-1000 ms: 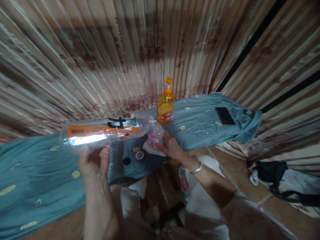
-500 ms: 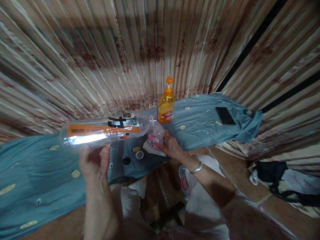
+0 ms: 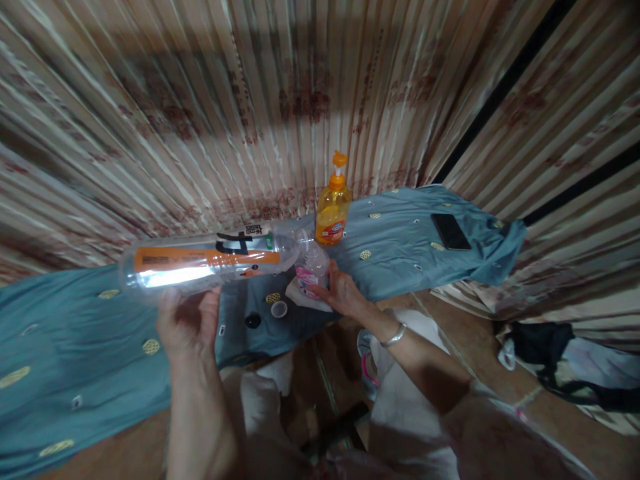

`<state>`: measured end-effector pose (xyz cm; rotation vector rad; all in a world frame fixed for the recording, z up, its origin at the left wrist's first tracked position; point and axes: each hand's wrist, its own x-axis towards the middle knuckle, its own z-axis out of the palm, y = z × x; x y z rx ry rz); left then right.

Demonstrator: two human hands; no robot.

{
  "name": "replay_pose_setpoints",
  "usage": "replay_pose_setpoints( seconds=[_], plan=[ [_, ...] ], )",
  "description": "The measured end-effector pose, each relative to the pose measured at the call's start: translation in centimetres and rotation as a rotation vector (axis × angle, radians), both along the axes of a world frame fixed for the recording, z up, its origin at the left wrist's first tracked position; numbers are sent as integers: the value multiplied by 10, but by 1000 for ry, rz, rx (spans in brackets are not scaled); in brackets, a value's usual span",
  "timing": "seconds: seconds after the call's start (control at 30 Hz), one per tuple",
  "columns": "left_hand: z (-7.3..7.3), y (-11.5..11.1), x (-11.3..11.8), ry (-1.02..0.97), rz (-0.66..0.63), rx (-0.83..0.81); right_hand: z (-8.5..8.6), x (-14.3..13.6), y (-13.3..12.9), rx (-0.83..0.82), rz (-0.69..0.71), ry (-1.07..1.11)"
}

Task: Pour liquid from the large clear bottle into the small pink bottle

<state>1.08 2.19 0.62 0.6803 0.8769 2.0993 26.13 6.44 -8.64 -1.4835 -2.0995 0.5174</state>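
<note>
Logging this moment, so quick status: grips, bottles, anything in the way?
Left grip holds large bottle sideways. Right grip on small bottle. Bottles nearly neck to neck, contact unclear. Orange pump bottle close behind, not between them.

Three bottles, two caps, two hands
The bottles count as one pump-topped and two clear; the caps, one black and one pale. Singles: one phone toward the right, one bracelet, one patterned cloth.

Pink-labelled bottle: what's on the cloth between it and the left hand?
In the head view, a black cap, a whitish cap and part of a white sheet lie between the left hand and the pink-labelled bottle.
</note>
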Motion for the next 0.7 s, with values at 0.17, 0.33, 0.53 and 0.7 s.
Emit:
replay_pose_setpoints(
  seconds=[0.17, 0.33, 0.53, 0.7],
  plan=[
    [-1, 1, -1, -5, 2, 3, 0, 0, 0, -18, -4, -18],
    [-2, 0, -3, -28, 20, -17, 2, -2, -1, -14, -5, 34],
    [0, -1, -1, -6, -13, 9, 3, -1, 0, 5, 3, 41],
    [1, 0, 0, -5, -7, -3, 3, -1, -1, -20, 3, 41]
  ],
)
